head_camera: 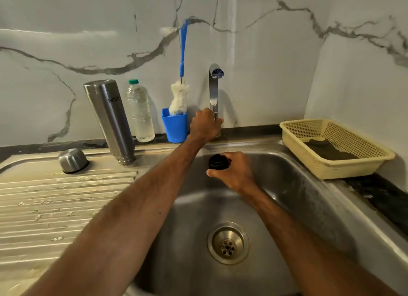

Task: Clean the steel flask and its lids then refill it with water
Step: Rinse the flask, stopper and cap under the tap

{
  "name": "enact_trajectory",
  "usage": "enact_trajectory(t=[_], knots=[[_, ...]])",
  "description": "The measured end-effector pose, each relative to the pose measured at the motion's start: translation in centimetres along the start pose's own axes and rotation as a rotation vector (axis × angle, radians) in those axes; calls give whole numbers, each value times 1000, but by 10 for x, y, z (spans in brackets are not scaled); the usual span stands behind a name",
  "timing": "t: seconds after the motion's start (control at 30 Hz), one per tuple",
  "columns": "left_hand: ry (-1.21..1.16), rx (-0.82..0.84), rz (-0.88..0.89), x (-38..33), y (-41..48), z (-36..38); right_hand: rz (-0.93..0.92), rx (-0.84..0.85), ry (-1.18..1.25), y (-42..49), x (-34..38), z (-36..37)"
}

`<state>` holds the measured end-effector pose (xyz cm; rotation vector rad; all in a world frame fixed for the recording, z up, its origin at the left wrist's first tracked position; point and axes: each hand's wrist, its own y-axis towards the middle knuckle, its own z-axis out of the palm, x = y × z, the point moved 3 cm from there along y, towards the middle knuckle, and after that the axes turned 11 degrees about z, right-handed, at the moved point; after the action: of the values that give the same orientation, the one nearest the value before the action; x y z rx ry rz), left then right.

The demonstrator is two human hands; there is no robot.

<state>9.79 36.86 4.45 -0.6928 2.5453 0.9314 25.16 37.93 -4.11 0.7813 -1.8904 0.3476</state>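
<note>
Over the stainless-steel sink basin, the right hand grips the black ribbed plastic inner lid, fingers curled round it, below the spout. On the ridged steel drainboard the domed steel outer cap lies mouth down. Beyond it the tall brushed-steel flask stands inverted, seemingly washed and draining. Farther back, the left hand has its fingers closed on the base of the chrome tap; no water shows. The black lid likely needs rinsing, and the refill is not yet done.
</note>
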Motion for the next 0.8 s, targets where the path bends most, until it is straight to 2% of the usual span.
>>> enact_trajectory(t=[0.3,0.47,0.8], knots=[[-73,-75,16,1,-1,5,-7,-10,-43,1,0,1],[-132,-134,-70,8,-1,3,9,0,-44,3,-2,2],[-257,-113,-127,13,-3,2,-2,32,-11,3,-2,1]])
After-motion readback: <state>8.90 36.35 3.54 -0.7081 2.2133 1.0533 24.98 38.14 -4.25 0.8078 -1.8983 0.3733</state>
